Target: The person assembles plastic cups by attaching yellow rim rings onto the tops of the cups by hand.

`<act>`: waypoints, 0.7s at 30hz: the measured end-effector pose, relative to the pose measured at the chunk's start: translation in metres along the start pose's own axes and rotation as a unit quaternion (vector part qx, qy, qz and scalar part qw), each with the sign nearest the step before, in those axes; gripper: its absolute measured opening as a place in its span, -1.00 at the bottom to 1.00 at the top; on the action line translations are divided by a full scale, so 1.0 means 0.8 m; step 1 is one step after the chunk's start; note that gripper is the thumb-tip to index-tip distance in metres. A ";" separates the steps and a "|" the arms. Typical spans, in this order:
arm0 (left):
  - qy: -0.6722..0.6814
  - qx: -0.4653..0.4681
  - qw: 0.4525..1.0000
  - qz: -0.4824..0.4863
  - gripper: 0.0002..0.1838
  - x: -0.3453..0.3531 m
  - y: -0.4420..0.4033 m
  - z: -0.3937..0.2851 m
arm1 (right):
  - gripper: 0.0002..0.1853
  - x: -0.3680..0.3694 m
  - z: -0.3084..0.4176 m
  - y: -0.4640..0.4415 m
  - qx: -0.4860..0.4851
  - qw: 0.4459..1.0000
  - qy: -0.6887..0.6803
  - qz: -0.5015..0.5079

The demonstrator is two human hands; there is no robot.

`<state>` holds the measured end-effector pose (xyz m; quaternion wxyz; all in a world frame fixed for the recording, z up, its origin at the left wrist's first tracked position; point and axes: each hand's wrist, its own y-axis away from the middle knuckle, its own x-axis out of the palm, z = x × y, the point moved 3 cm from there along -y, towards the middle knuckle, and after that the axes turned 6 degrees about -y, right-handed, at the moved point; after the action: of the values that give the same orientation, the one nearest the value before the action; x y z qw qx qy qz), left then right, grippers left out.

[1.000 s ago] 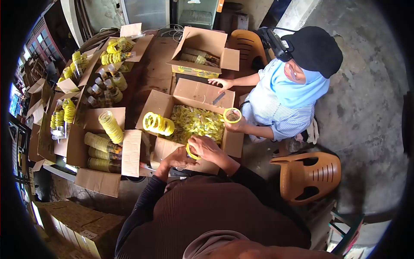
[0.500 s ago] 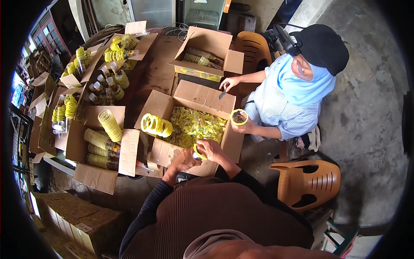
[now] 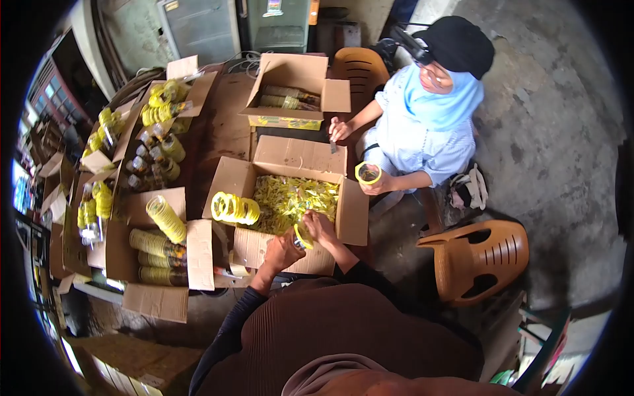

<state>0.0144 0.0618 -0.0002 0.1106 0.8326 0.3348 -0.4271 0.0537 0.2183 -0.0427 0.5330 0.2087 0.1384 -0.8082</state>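
My left hand [image 3: 284, 252] is closed around a yellow-rimmed plastic cup [image 3: 302, 236], held tilted over the near flap of an open cardboard box [image 3: 290, 153]. My right hand [image 3: 319, 228] is just right of the cup, over the box's near edge. Its fingers are bent together, and what they hold, if anything, cannot be made out. Thin yellow plastic scraps [image 3: 284, 198] fill the box. A stack of yellow-rimmed cups [image 3: 236, 208] lies at the box's left side.
Across from me a person [image 3: 429, 125] holds another yellow-rimmed cup [image 3: 368, 173] and a flat dark blade [image 3: 333, 146]. Left stands a box of stacked cups [image 3: 158, 254]; a further box [image 3: 284, 121] is behind. An orange chair [image 3: 477, 261] stands at right.
My right hand has moved up and away from the cup, towards the scraps. My left hand keeps its hold on the cup. The view has shifted, and the other person's blade hand has lowered slightly.
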 end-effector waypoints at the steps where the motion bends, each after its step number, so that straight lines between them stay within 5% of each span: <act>1: -0.016 -0.015 1.000 0.017 -0.59 -0.004 0.000 -0.001 | -0.66 0.004 -0.001 0.001 -0.006 1.000 -0.004 -0.014; 16: -0.039 0.040 0.998 -0.003 -0.65 -0.034 -0.015 -0.008 | -0.55 0.004 0.041 -0.009 0.047 0.988 0.071 -0.131; 21: -0.088 0.058 0.993 -0.058 -0.65 -0.074 -0.055 -0.021 | -0.69 -0.026 0.099 -0.052 -0.011 0.974 0.099 -0.203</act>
<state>-0.0273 0.0754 0.0610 0.0665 0.7758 0.3461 -0.5234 0.0077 0.2161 0.0370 0.3438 0.2495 0.2393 -0.8731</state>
